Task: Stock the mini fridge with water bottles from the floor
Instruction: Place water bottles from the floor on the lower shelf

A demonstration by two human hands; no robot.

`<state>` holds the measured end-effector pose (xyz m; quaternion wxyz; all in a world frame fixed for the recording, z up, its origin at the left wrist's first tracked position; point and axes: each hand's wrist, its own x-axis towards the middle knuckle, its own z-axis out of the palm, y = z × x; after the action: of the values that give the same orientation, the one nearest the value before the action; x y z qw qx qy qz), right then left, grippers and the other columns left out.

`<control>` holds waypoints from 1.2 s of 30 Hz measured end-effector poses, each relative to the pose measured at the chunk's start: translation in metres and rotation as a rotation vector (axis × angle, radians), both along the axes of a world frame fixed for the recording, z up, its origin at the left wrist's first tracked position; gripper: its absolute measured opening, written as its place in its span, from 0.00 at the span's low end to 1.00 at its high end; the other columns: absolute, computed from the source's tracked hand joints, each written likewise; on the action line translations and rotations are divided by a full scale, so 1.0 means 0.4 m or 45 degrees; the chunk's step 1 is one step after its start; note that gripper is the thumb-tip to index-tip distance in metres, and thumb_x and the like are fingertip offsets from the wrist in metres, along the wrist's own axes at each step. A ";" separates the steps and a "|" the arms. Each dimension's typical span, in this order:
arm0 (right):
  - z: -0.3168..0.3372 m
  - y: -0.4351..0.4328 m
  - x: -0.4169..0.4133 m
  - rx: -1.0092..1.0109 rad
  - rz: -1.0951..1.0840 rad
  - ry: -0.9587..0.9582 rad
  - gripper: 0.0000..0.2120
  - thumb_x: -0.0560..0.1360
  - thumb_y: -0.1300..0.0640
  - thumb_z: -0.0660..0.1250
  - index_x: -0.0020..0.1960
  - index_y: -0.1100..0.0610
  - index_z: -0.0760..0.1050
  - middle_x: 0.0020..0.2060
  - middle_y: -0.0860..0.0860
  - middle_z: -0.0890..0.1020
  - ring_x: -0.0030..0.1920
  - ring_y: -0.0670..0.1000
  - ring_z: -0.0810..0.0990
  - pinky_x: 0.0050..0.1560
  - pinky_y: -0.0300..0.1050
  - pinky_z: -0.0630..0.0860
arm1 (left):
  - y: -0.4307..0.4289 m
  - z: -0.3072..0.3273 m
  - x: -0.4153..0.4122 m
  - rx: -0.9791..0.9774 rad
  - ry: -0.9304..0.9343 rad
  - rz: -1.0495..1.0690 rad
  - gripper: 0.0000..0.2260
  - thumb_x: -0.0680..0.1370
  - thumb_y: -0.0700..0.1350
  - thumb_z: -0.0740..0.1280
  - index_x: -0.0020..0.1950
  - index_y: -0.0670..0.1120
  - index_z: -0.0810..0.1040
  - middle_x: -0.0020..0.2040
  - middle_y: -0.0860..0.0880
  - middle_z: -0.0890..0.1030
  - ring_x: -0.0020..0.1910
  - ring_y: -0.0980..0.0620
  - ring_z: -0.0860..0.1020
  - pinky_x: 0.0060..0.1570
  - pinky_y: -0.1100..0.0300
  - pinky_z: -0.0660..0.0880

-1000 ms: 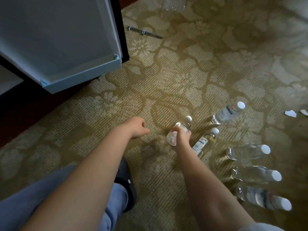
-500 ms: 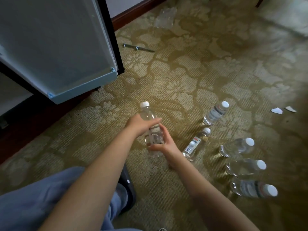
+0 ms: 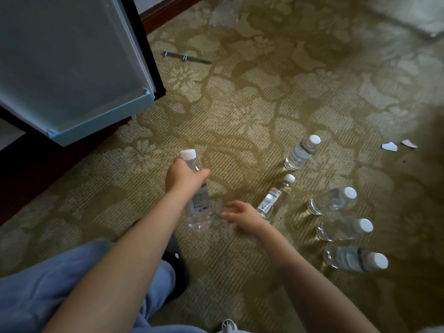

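My left hand grips a clear water bottle with a white cap near its neck, holding it above the carpet. My right hand hovers just right of the bottle's base, fingers spread and holding nothing. Several more white-capped bottles stand on the carpet to the right: one at the back, a slim red-labelled one, and three in a column. The mini fridge's open door fills the upper left.
A metal rod lies on the patterned carpet beyond the door. Crumpled clear plastic sits at the top, and two white scraps lie at the right. My blue trouser leg and dark shoe are at the bottom left.
My right hand lifted a bottle from the floor and passed it to my left hand. The right hand has let go and drawn back; the left now holds the bottle alone.
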<state>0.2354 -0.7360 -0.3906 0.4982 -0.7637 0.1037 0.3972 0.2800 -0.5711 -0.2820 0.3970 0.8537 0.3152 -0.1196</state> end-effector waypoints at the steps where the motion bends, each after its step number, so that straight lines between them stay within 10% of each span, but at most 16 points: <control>1: -0.023 -0.013 0.006 -0.161 -0.148 -0.098 0.25 0.73 0.52 0.71 0.68 0.56 0.70 0.59 0.53 0.79 0.51 0.50 0.79 0.51 0.44 0.77 | 0.002 -0.005 0.001 0.010 0.001 -0.016 0.23 0.71 0.49 0.73 0.59 0.41 0.71 0.47 0.49 0.73 0.44 0.49 0.72 0.40 0.58 0.70; 7: -0.096 -0.107 0.062 -0.932 -0.742 -0.111 0.34 0.74 0.54 0.68 0.74 0.59 0.55 0.72 0.58 0.61 0.69 0.61 0.63 0.65 0.57 0.67 | -0.001 -0.035 -0.005 0.003 0.042 -0.076 0.20 0.70 0.49 0.73 0.55 0.43 0.69 0.40 0.53 0.70 0.45 0.49 0.72 0.42 0.57 0.69; 18: -0.225 -0.140 0.131 -0.616 -0.993 0.306 0.45 0.64 0.51 0.79 0.70 0.63 0.57 0.66 0.60 0.70 0.63 0.62 0.74 0.60 0.58 0.75 | -0.031 -0.058 -0.014 0.013 0.083 -0.248 0.25 0.70 0.49 0.74 0.60 0.41 0.69 0.46 0.51 0.69 0.47 0.51 0.69 0.47 0.58 0.67; 23: -0.212 -0.132 0.133 -0.251 -0.956 0.373 0.29 0.67 0.58 0.77 0.63 0.65 0.68 0.50 0.59 0.79 0.42 0.55 0.80 0.31 0.45 0.75 | -0.027 -0.046 -0.011 -0.026 0.080 -0.216 0.26 0.70 0.49 0.75 0.61 0.41 0.69 0.48 0.49 0.69 0.48 0.50 0.69 0.47 0.57 0.68; 30: -0.161 -0.005 0.110 0.284 -0.769 0.404 0.33 0.60 0.62 0.78 0.62 0.65 0.72 0.47 0.59 0.81 0.46 0.57 0.82 0.56 0.59 0.78 | 0.005 0.006 -0.014 -0.075 -0.011 -0.202 0.23 0.71 0.50 0.74 0.59 0.43 0.68 0.43 0.53 0.70 0.48 0.51 0.70 0.47 0.58 0.68; 36: 0.019 0.150 0.157 0.582 -0.615 0.135 0.28 0.62 0.72 0.71 0.60 0.63 0.69 0.50 0.59 0.82 0.47 0.56 0.82 0.45 0.52 0.79 | 0.080 0.100 -0.013 -0.030 -0.169 -0.072 0.23 0.74 0.52 0.70 0.62 0.41 0.69 0.52 0.48 0.72 0.50 0.48 0.73 0.46 0.58 0.68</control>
<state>0.2982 -0.6760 -0.3829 0.7303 -0.5637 0.2159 0.3198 0.2747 -0.5392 -0.2422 0.4235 0.8636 0.2625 -0.0774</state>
